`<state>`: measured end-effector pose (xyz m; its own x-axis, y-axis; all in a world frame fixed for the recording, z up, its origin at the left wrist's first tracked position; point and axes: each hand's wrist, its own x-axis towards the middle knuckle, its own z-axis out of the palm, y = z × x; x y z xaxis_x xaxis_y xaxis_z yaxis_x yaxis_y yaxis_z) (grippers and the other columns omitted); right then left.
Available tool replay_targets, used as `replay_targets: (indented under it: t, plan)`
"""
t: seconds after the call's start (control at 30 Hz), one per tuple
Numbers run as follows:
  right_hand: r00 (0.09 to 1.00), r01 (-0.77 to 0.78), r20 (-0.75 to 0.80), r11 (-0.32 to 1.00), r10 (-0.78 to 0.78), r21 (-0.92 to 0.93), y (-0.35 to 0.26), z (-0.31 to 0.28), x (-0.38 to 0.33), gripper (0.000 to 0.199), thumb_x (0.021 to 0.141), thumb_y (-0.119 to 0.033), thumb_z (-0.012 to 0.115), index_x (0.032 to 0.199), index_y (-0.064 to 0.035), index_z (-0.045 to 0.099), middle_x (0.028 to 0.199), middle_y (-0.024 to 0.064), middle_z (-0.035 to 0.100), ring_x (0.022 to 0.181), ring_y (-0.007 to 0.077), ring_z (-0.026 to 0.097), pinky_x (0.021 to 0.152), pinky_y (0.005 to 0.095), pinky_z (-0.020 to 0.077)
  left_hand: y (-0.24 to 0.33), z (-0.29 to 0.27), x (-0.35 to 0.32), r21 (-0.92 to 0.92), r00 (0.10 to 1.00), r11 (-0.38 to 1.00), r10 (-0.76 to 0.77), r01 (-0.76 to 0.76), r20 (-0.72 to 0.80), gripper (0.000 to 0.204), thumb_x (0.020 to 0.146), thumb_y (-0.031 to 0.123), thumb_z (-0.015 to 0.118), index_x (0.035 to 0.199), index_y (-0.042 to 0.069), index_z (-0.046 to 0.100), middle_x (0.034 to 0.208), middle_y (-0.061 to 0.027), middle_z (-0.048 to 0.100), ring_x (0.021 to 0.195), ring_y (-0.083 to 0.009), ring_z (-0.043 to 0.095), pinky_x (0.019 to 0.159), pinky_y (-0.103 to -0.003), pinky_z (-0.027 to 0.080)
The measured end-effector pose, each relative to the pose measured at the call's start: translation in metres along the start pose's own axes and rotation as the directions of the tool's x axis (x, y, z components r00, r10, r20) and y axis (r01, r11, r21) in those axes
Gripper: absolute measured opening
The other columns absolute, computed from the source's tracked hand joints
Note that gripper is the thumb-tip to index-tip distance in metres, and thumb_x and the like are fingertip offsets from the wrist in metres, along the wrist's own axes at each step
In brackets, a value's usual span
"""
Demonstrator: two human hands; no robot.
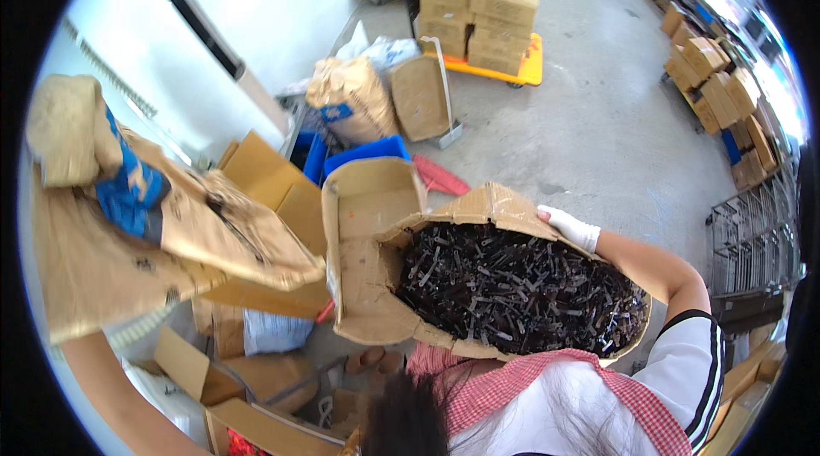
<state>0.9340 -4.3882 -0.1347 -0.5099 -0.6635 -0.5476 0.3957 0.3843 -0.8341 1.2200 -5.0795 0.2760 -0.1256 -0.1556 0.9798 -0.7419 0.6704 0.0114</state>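
A worn cardboard box (487, 204) full of small dark plastic pieces (521, 289) is tilted against my front. My right hand (571, 227), in a white glove with bare fingertips, grips its far rim, the arm wrapped around the right end. The box's left end meets an emptied-looking open cardboard carton (371, 191). At the left, a large crumpled brown paper sack (243, 217) with blue print stands high. My left forearm (120, 392) reaches up to its underside; the sack hides my left hand and fingers.
Blue bins (367, 155), a full paper sack (352, 102) and a red cloth-like item (440, 176) lie beyond the carton. Farther off, stacked boxes (504, 8) stand on a yellow cart (530, 63). Wire racks (752, 238) line the right; open cartons (256, 426) lie below left.
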Motion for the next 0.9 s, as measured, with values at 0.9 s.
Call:
replay_targets:
  t: [0.9]
  plan:
    - [0.866, 0.329, -0.493, 0.645, 0.084, 0.689, 0.09, -0.499, -0.153, 0.046, 0.1, -0.043, 0.049, 0.134, -0.0115, 0.054, 0.115, 0.0062, 0.068, 0.097, 0.018, 0.067, 0.088, 0.0359, 0.0569, 0.938, 0.132, -0.221, -0.98, 0.184, -0.097, 0.974, -0.175, -0.129, 0.01, 0.075, 0.009, 0.059, 0.082, 0.007, 0.065, 0.121, -0.0104, 0.061, 0.115, -0.0312, 0.053, 0.096, -0.042, 0.042]
